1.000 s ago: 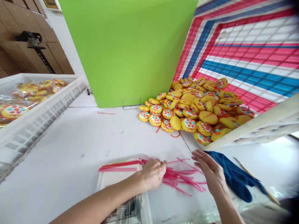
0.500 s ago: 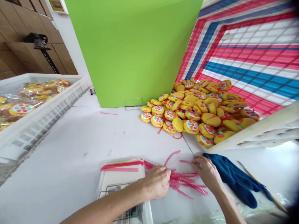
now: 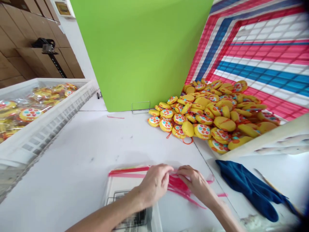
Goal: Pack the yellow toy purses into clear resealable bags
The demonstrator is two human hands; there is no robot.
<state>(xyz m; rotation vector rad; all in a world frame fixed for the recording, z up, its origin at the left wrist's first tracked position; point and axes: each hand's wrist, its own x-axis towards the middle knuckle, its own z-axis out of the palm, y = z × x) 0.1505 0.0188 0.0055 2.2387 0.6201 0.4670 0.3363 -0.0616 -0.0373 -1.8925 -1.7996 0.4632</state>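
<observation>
My left hand [image 3: 156,182] is closed, its thumb and fingers pinching at the top of a bunch of pink plastic strips [image 3: 179,186]. Close beside it, my right hand [image 3: 194,181] is closed too, fingertips on a pink strip, with a short gap between the two hands. Loose strip ends trail out under and past my right hand. Under my left forearm lies a shallow white tray [image 3: 158,222] with a flat clear-and-white stack [image 3: 125,182] edged by a red band [image 3: 129,171]. My fingers partly hide the strip ends.
Yellow toys [image 3: 202,130] with coloured dots spill from a white basket [image 3: 251,143] at right. A white crate [image 3: 55,129] holds bagged toys at left. A green panel [image 3: 145,54] stands behind. A dark blue glove-like cloth [image 3: 246,187] and a thin wooden-handled tool [image 3: 267,182] lie right.
My right hand has moved left, up against the pink strips near my left hand. My left hand has shifted slightly left and up. The view has turned a little left.
</observation>
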